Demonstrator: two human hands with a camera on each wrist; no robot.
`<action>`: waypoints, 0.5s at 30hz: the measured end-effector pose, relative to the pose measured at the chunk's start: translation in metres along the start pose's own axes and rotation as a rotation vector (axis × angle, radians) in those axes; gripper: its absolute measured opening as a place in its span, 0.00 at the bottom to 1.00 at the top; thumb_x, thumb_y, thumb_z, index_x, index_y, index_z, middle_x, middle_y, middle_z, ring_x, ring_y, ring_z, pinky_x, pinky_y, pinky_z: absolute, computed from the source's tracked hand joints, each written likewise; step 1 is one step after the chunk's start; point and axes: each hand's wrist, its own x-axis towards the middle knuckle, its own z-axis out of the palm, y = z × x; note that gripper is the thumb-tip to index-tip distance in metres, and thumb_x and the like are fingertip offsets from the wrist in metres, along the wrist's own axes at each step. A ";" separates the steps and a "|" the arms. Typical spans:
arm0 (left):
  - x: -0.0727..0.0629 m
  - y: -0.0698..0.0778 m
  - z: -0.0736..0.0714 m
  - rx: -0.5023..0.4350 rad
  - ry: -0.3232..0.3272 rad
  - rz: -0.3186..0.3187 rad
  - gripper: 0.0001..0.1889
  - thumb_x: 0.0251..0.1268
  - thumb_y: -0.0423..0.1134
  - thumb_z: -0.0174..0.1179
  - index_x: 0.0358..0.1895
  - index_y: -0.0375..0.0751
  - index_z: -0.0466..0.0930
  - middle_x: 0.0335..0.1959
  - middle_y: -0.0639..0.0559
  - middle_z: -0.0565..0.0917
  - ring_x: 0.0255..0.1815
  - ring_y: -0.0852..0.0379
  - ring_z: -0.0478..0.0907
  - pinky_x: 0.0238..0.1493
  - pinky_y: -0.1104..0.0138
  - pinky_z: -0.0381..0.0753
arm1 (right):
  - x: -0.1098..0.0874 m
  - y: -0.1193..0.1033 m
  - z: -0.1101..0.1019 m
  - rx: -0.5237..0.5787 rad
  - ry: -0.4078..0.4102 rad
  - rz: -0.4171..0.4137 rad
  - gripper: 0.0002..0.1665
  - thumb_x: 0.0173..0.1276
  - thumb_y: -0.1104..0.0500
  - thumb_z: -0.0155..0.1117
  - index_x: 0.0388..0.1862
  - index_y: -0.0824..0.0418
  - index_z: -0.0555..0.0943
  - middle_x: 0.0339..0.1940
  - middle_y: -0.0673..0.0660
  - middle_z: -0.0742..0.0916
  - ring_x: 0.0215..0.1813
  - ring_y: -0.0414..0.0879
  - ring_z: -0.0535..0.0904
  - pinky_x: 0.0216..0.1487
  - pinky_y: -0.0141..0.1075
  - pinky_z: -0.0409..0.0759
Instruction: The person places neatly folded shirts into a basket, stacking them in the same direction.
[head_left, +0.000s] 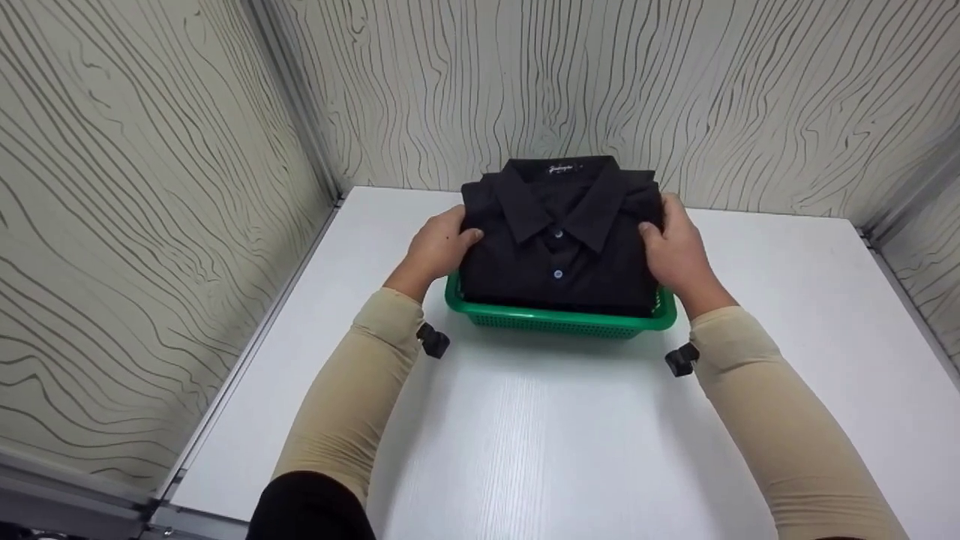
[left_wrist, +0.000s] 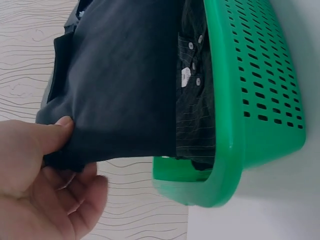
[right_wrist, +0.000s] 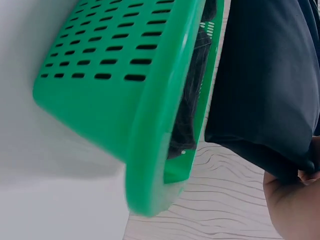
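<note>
A folded black shirt (head_left: 559, 255) with a collar and pale buttons is held level over a green plastic basket (head_left: 555, 319). My left hand (head_left: 442, 244) pinches its left side, thumb on top and fingers beneath, as the left wrist view also shows with the left hand (left_wrist: 55, 175). On the opposite side my right hand (head_left: 675, 244) grips the shirt's edge; in the right wrist view only part of the right hand (right_wrist: 295, 200) shows. Inside the basket lies a dark pinstriped garment (left_wrist: 192, 110) with buttons and a white label, apart from the held shirt in the right wrist view.
The basket stands on a white table (head_left: 510, 435), near its back edge. Panels with a wood-grain pattern (head_left: 480, 90) rise behind and at both sides. A small black camera (head_left: 433, 341) is strapped at the left wrist, another (head_left: 681, 360) at the right.
</note>
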 end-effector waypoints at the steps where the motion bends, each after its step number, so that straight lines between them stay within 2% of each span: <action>1: 0.002 0.000 0.000 -0.002 -0.005 0.001 0.22 0.79 0.46 0.54 0.70 0.44 0.70 0.62 0.46 0.80 0.59 0.52 0.76 0.62 0.54 0.73 | 0.001 0.000 0.000 -0.007 -0.003 0.006 0.18 0.82 0.60 0.45 0.67 0.62 0.63 0.67 0.65 0.74 0.67 0.59 0.69 0.69 0.59 0.63; 6: 0.005 -0.004 0.008 0.000 -0.006 0.009 0.22 0.79 0.46 0.54 0.71 0.46 0.70 0.63 0.47 0.79 0.61 0.52 0.75 0.63 0.54 0.72 | 0.002 0.005 -0.001 -0.030 -0.020 0.016 0.20 0.82 0.60 0.45 0.68 0.62 0.62 0.69 0.67 0.73 0.71 0.62 0.67 0.70 0.60 0.63; 15: 0.009 -0.008 0.019 0.083 -0.006 -0.011 0.16 0.80 0.46 0.54 0.62 0.44 0.74 0.58 0.46 0.81 0.57 0.50 0.77 0.59 0.53 0.75 | 0.003 0.015 0.004 -0.069 -0.052 0.025 0.22 0.82 0.61 0.46 0.70 0.62 0.61 0.70 0.67 0.72 0.72 0.63 0.66 0.70 0.60 0.61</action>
